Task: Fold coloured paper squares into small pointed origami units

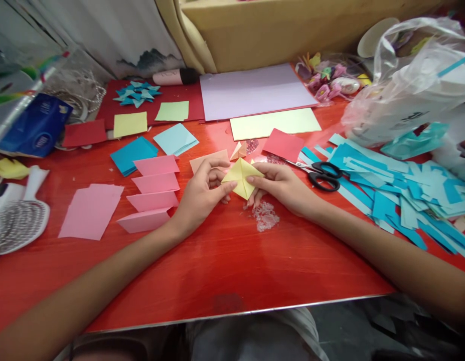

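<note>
A small folded yellow paper [242, 176] with crossing creases is held just above the red table [224, 265] between both hands. My left hand [200, 193] pinches its left corner with thumb and fingers curled round it. My right hand [283, 185] grips its right edge, fingers closed on the paper. Just below the paper a patch of glitter or torn foil [265, 216] lies on the table.
Folded pink papers [153, 193] and a flat pink sheet [91, 210] lie at left, blue squares [134, 154] behind them. Black scissors [322, 175] and several blue strips [398, 195] lie at right, under a plastic bag [409, 85]. A lilac sheet [255, 90] lies at the back, a hairbrush [17, 220] at far left.
</note>
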A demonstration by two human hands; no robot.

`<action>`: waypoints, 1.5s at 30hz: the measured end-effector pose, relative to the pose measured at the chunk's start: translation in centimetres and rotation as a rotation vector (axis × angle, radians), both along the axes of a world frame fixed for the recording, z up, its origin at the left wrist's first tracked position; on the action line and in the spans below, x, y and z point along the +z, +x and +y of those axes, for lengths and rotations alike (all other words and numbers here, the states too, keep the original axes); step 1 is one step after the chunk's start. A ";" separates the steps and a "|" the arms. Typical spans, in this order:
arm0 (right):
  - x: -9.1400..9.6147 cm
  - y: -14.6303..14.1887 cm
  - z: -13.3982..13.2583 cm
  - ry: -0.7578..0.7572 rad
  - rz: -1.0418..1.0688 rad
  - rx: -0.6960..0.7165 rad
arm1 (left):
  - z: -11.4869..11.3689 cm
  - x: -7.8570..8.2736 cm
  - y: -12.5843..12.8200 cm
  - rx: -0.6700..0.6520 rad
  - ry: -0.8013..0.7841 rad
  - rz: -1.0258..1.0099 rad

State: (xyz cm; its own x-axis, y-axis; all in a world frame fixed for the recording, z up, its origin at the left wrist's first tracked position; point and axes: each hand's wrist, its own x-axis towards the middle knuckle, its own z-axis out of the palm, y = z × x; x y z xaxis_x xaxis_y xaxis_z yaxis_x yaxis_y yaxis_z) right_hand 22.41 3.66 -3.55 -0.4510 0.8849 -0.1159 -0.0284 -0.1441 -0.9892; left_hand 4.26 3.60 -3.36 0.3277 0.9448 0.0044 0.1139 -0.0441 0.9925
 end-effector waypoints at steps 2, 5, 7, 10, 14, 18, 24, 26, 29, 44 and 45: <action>0.0 0.0 0.0 -0.001 0.008 0.002 | 0.0 0.0 0.0 -0.029 -0.020 -0.015; 0.1 0.0 0.0 0.002 0.008 -0.004 | 0.0 0.2 -0.1 -0.044 -0.045 -0.036; 0.2 0.0 0.0 0.001 0.003 -0.008 | -0.1 0.3 -0.1 -0.029 -0.059 -0.045; 0.2 0.0 0.0 -0.001 0.003 -0.011 | -0.1 0.4 -0.2 -0.016 -0.074 -0.044; 0.3 0.0 -0.1 -0.013 0.003 0.013 | -0.2 0.3 -0.2 -0.028 -0.016 0.069; 0.6 0.0 -0.2 -0.032 -0.077 0.077 | -0.3 0.3 -0.2 -0.008 0.057 0.217; 0.6 -0.1 -0.4 0.003 -0.128 0.118 | -0.7 0.5 -0.2 0.039 0.138 0.341; 0.4 -0.2 -0.4 0.003 -0.126 0.096 | -0.7 0.4 -0.2 0.035 0.140 0.336; 0.2 -0.2 -0.4 0.001 -0.100 0.041 | -0.6 0.2 -0.2 -0.018 0.118 0.261; -0.3 0.0 0.0 0.005 0.170 -0.062 | 0.1 0.1 -0.2 -0.006 0.054 -0.064; -0.3 -0.1 0.0 0.011 0.159 -0.058 | 0.1 0.1 -0.1 -0.018 0.050 -0.062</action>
